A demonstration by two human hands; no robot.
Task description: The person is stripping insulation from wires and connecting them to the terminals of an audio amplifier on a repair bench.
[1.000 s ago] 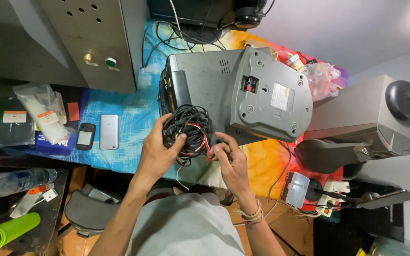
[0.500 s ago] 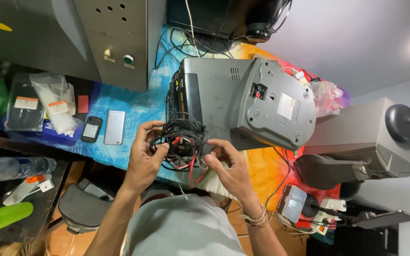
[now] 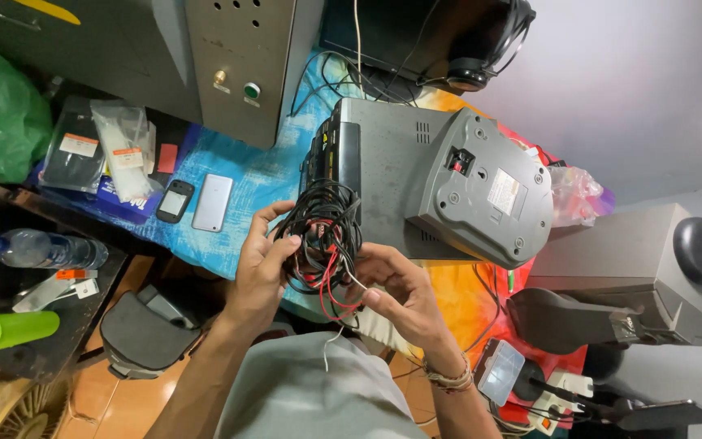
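A tangled bundle of black, red and white wires [image 3: 324, 244] hangs in front of me, just below the grey upturned monitor [image 3: 440, 183] on the colourful cloth-covered table [image 3: 245, 175]. My left hand [image 3: 260, 268] grips the bundle's left side, fingers curled round the black loops. My right hand [image 3: 396, 297] holds its lower right part, thumb and fingers pinching red and white strands. The wires seem to run up to the monitor's dark side panel [image 3: 336, 158].
Two phones [image 3: 197, 202] and bagged cable ties [image 3: 119, 146] lie left on the cloth. A metal cabinet [image 3: 241, 61] stands behind. A water bottle [image 3: 42, 250] and green cup [image 3: 6, 332] sit at far left. A grey speaker [image 3: 635, 268] is at right, a power strip [image 3: 562, 386] below.
My view has tilted so the table sits lower and larger. Both hands have lifted the wire bundle slightly and shifted their grip, the right hand now pinching the red and white strands.
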